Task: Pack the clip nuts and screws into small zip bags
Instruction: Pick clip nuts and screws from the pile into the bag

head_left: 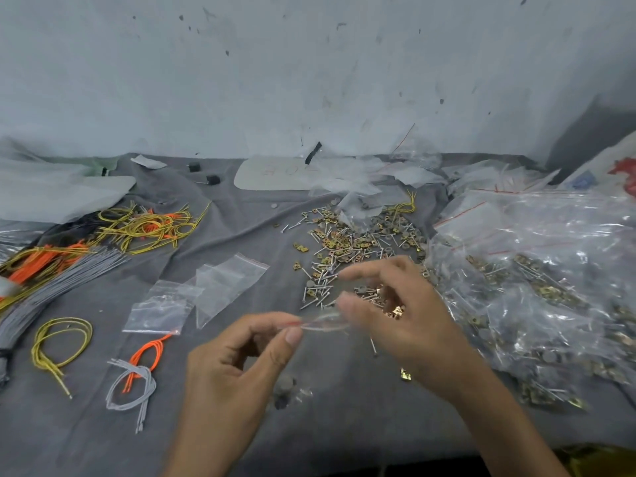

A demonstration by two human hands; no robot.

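Grey cloth table (344,425); bag-filling step.
The small zip bag (323,323) is pinched by left hand (241,366) and right hand (406,321), clip nuts (395,311) seemingly palmed; mouth to be opened next.

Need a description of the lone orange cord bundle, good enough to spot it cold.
On the grey cloth, look left of the left hand, just below the flat zip bags. The orange cord bundle lies there, its lower end crossing a grey bundle; the yellow loop lies farther left.
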